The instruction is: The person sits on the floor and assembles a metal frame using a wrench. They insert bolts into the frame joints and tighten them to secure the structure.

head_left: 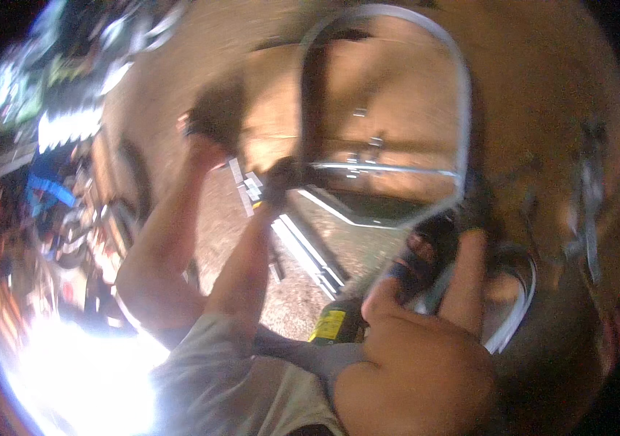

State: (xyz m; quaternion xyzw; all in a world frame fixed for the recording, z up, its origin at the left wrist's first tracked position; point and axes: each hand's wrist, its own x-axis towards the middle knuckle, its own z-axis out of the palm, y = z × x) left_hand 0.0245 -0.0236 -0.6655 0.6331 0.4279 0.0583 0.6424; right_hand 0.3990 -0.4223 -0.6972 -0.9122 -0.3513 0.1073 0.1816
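An arched metal frame [464, 94], rounded at its far end and angled at its near end, is held up in front of me with a thin bar across it. My left hand [281, 183], in a dark glove, is closed at the frame's left side by the crossbar. At the right corner my right hand [474, 206], also dark-gloved, grips the frame. Motion blur hides the separate fingers of both hands. Small shiny pieces [375, 142] show through the frame's opening.
Straight metal bars [306, 251] lie on the floor between my legs, near a dark object with a yellow label [330, 325]. Another curved metal piece [519, 309] is beside my sandalled right foot [419, 251]. Blurred clutter [70, 196] fills the left; long metal pieces [589, 225] lie right.
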